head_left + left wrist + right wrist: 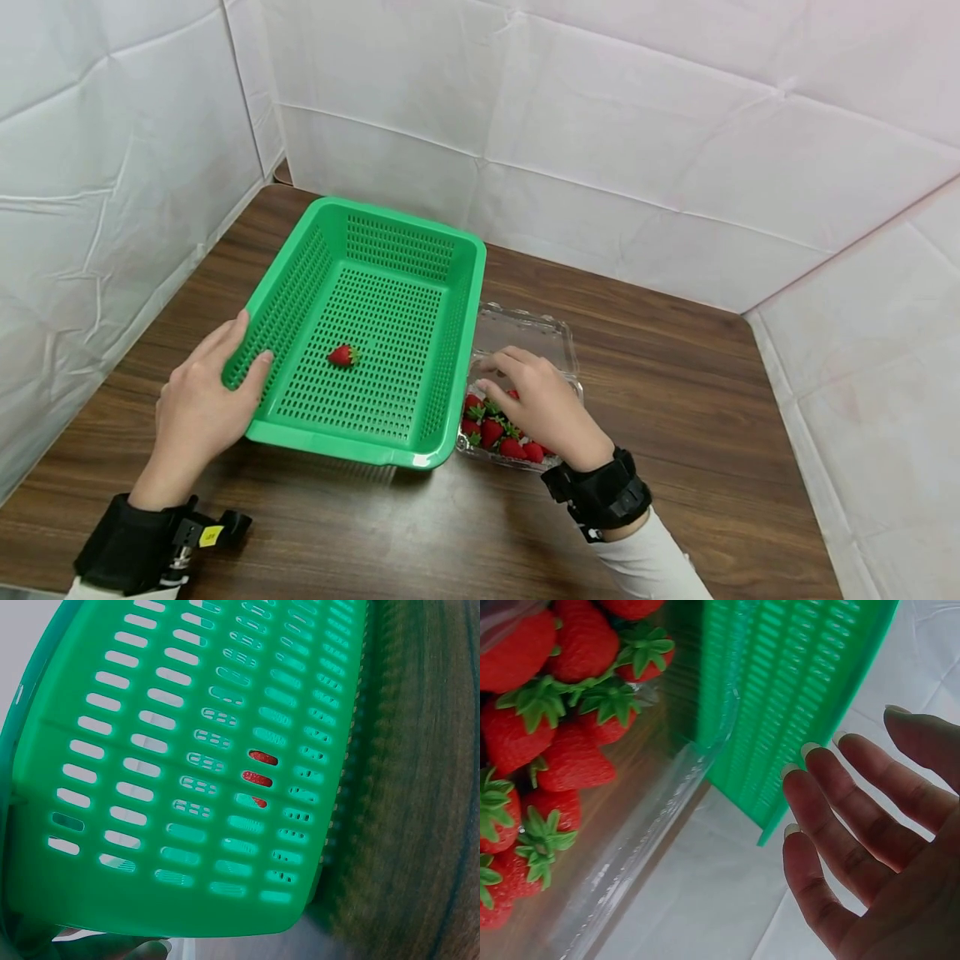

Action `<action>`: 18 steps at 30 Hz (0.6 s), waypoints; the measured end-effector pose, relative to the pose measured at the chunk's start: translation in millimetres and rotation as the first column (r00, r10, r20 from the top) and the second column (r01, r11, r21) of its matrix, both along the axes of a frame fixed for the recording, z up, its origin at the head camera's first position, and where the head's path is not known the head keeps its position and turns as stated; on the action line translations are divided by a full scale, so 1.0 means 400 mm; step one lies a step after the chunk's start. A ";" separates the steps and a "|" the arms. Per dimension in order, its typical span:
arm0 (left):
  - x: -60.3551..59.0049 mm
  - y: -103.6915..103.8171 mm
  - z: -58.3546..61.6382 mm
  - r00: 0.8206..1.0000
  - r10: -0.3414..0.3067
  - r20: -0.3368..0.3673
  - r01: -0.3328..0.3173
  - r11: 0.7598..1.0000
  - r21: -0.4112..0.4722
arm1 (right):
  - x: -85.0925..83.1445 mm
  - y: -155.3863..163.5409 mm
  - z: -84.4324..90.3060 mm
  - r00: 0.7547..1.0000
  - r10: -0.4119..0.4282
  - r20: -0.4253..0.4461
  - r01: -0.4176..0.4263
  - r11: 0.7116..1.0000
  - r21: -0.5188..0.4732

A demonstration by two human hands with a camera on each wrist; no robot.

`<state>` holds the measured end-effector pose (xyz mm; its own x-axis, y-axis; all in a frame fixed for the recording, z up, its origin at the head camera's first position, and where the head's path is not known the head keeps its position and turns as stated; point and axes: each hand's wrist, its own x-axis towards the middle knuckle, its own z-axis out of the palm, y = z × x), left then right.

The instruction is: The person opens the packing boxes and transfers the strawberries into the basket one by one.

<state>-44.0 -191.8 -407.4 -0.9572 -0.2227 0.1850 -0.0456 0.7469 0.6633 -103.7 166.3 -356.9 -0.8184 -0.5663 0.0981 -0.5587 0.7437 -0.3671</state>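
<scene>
Bracing the green basket by its left wall, the left hand is lying open-fingered, steadying it, while the right hand is hovering loose, holding nothing, over strawberries just right of it.

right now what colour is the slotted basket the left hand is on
Bright green basket, clearest in the head view.

Dark wooden table, creased white panels walling it on three sides
</scene>
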 end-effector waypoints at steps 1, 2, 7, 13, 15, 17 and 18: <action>0.000 0.000 0.000 1.000 0.000 0.000 0.000 1.000 0.000 | 0.000 0.002 -0.002 1.000 -0.003 0.007 0.003 1.000 0.003; 0.000 0.000 0.000 1.000 0.000 0.000 0.000 1.000 -0.001 | -0.001 0.005 -0.004 1.000 -0.006 0.012 0.006 1.000 0.007; 0.002 0.000 0.001 1.000 -0.003 -0.002 0.003 1.000 0.005 | -0.004 0.015 -0.015 1.000 -0.011 0.019 0.010 1.000 0.024; 0.002 0.001 0.001 1.000 -0.006 -0.008 0.006 1.000 0.012 | -0.006 0.026 -0.026 0.999 0.008 0.031 -0.009 0.999 0.034; 0.002 0.000 0.001 1.000 -0.007 -0.009 0.007 1.000 0.013 | -0.007 0.029 -0.030 1.000 0.010 0.026 -0.012 0.999 0.053; 0.001 0.000 0.001 1.000 -0.007 -0.008 0.007 1.000 0.013 | -0.009 0.031 -0.034 1.000 0.014 0.013 -0.015 0.997 0.078; 0.001 0.000 0.001 1.000 -0.007 -0.008 0.007 1.000 0.013 | -0.010 0.032 -0.036 1.000 0.016 0.007 -0.017 0.996 0.090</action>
<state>-43.5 -191.7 -407.0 -0.9574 -0.2180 0.1894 -0.0351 0.7387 0.6731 -107.6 179.1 -371.4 -0.8092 -0.5861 0.0411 -0.5692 0.7646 -0.3024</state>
